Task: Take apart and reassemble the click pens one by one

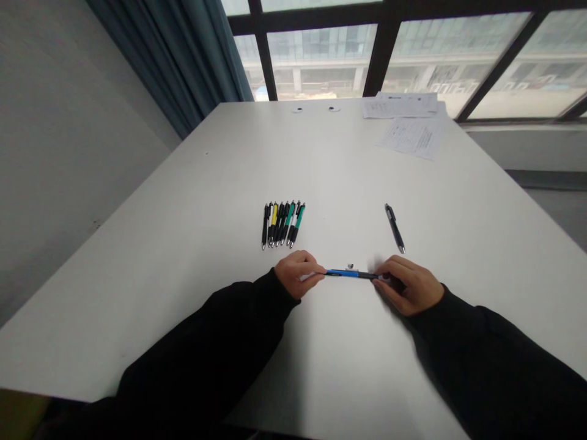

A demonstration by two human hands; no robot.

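A blue pen [345, 273] with a dark grip lies sideways between my two hands. My left hand [299, 274] pinches its left end between thumb and fingers. Around its right, dark end, the fingertips of my right hand [409, 284] are closed. Just behind the pen, a tiny dark-and-silver piece [350, 266] shows on the table; its kind is too small to tell. Beyond my left hand, several pens [282, 224] lie side by side in a row, in black, white, yellow and green. A single black pen [395, 228] rests apart, beyond my right hand.
The white table [183, 232] stretches to a window with dark frames. Printed papers [415, 134] overlap at its far right corner. Two small round fittings [299, 110] sit near the back edge. A blue curtain [183, 55] hangs at the far left beside a grey wall.
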